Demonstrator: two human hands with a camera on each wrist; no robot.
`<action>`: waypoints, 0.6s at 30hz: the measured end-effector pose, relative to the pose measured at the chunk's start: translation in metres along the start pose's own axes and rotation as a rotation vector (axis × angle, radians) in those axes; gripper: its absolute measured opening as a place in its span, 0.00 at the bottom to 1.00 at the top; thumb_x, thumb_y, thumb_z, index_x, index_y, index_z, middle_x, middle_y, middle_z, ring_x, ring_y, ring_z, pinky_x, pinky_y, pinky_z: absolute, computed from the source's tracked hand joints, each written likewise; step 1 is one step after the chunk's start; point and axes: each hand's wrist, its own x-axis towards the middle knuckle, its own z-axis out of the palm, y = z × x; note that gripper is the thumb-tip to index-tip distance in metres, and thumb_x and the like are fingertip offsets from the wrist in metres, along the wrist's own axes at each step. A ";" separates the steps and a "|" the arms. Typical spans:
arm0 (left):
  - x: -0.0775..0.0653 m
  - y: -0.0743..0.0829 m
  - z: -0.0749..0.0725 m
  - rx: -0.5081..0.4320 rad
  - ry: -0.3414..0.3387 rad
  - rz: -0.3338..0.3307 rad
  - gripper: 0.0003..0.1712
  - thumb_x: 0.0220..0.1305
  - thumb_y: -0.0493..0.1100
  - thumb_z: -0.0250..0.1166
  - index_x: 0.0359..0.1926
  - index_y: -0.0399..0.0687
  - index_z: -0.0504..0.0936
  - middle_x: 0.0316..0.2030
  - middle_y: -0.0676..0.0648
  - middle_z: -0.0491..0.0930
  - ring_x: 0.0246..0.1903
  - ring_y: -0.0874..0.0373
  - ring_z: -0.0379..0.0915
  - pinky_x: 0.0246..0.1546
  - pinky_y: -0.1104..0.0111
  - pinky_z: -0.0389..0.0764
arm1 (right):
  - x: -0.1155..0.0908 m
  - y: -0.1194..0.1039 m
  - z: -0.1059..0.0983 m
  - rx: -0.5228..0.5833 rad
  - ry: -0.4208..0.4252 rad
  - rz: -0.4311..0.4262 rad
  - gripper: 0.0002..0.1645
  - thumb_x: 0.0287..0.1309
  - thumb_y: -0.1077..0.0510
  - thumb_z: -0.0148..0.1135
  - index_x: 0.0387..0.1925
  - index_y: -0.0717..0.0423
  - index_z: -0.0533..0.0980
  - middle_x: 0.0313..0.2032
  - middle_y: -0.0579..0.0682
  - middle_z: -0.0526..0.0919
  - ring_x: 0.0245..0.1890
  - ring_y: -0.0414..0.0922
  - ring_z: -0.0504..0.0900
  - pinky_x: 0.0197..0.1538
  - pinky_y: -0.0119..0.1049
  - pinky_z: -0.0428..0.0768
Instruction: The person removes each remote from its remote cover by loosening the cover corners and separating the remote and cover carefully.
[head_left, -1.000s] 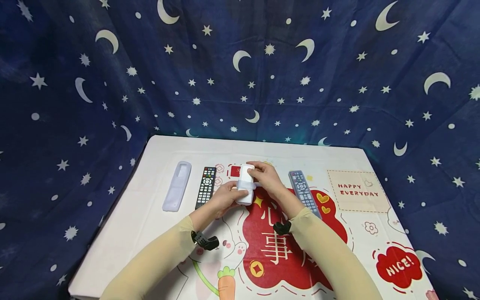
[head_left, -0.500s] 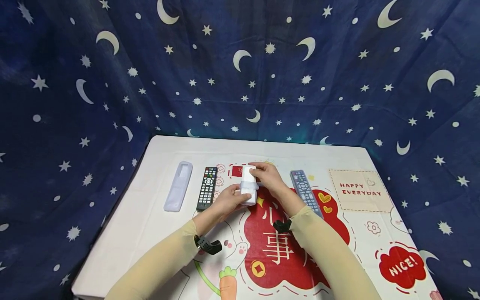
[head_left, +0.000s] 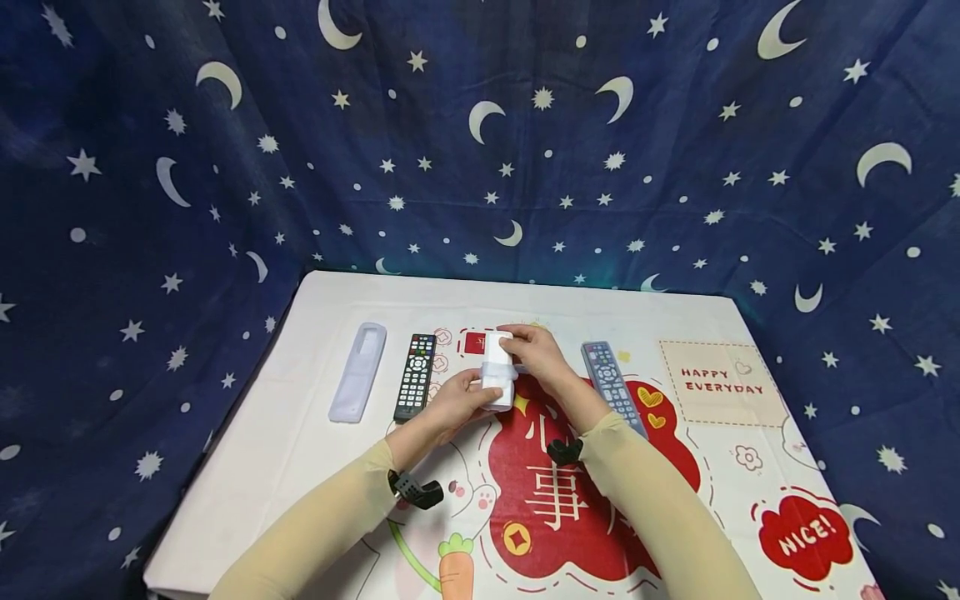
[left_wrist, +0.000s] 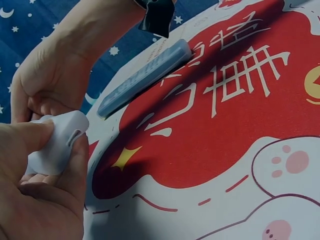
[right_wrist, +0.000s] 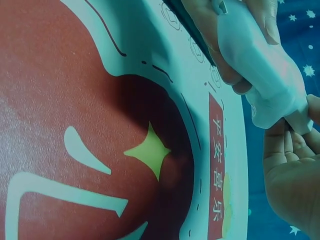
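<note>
Both hands hold a slim white remote control (head_left: pixel 497 343) above the middle of the table; its buttons do not show. Around its middle sits a bunched, pale translucent sleeve (head_left: pixel 498 372). At the near end, my left hand (head_left: pixel 457 403) grips it between thumb and fingers. My right hand (head_left: pixel 540 353) pinches the far end. The left wrist view shows a slot in the near end of the white remote (left_wrist: pixel 62 142), beside the left thumb. In the right wrist view, the right fingertips touch the far end of the sleeved remote (right_wrist: pixel 265 70).
A translucent remote cover (head_left: pixel 358 373) lies at the left. Beside it is a black remote (head_left: pixel 415 377), close to the left hand. To the right lies a remote in a grey-blue cover (head_left: pixel 612 387). The printed tablecloth (head_left: pixel 262 467) meets a dark starry curtain (head_left: pixel 420 142) behind.
My left hand has shifted slightly right and its thumb now lies lower on the white remote. More of the black remote shows. The right hand keeps its pinch, nearly still.
</note>
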 end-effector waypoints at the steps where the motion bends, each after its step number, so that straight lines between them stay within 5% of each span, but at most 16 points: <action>1: 0.000 0.000 0.000 -0.007 -0.003 -0.002 0.28 0.71 0.33 0.63 0.67 0.28 0.66 0.50 0.35 0.83 0.44 0.53 0.84 0.53 0.57 0.83 | 0.000 0.000 -0.001 -0.003 -0.002 0.000 0.22 0.72 0.57 0.60 0.64 0.58 0.77 0.55 0.58 0.82 0.47 0.51 0.84 0.52 0.40 0.84; 12: 0.003 0.004 0.000 -0.181 -0.067 -0.038 0.28 0.75 0.31 0.46 0.74 0.31 0.61 0.51 0.36 0.80 0.46 0.54 0.83 0.52 0.65 0.83 | 0.001 -0.004 -0.012 0.030 -0.022 -0.012 0.24 0.74 0.59 0.57 0.67 0.61 0.74 0.59 0.61 0.80 0.47 0.49 0.82 0.50 0.38 0.82; 18: 0.002 0.004 0.002 -0.133 -0.122 0.016 0.26 0.81 0.36 0.47 0.74 0.29 0.60 0.57 0.34 0.78 0.51 0.53 0.81 0.55 0.64 0.81 | -0.001 -0.006 -0.014 0.030 -0.022 -0.022 0.24 0.74 0.59 0.57 0.67 0.61 0.74 0.59 0.61 0.80 0.49 0.49 0.81 0.50 0.37 0.82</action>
